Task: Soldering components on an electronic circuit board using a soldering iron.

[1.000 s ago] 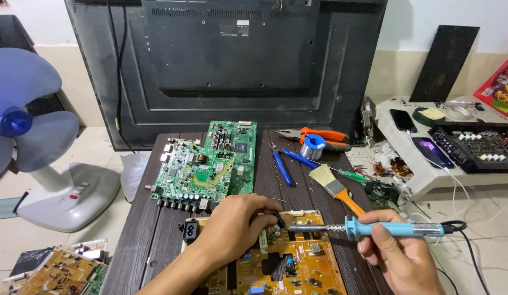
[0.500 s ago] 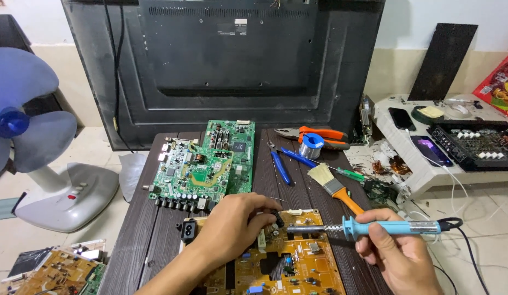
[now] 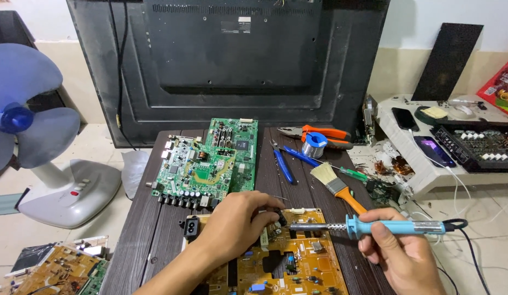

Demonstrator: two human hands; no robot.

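Here, left to right, as we see the bench from the head camera.

Floor, far left: a blue-bladed fan (image 3: pixel 24 117) on a grey base, well apart from the table; loose boards (image 3: pixel 57 270) lie on the floor below it.

Table: a dark wood-grain table (image 3: pixel 139 229); its left edge runs bare beside our left forearm, the freest strip on it.

Green boards: two green circuit boards (image 3: pixel 210 164) overlapping, just behind our left hand.

Left hand: our left hand (image 3: pixel 235 226) rests on the orange board (image 3: pixel 297 267), fingers curled around a small dark part at the board's upper edge; whether it is pinched tight we cannot tell.

Orange board: orange-yellow, rectangular, studded with black and blue components, lying flat at the table's near end, its upper edge near the green boards.

Soldering iron: light-blue handle, metal shaft, held level; the soldering iron (image 3: pixel 374 225) has its tip just beside the left fingertips, over the board's upper edge.

Right hand: our right hand (image 3: pixel 404 257) is clenched about the iron's handle, past the table's right edge.

Tools behind: blue-handled cutters (image 3: pixel 283 164), a solder spool (image 3: pixel 314 143), an orange-handled brush (image 3: pixel 338 188); they crowd the right rear corner.

Back: a large black television (image 3: pixel 232 60), rear panel towards us, closes off the far edge.

Right: a white side bench (image 3: pixel 429 175) with phones and clutter.
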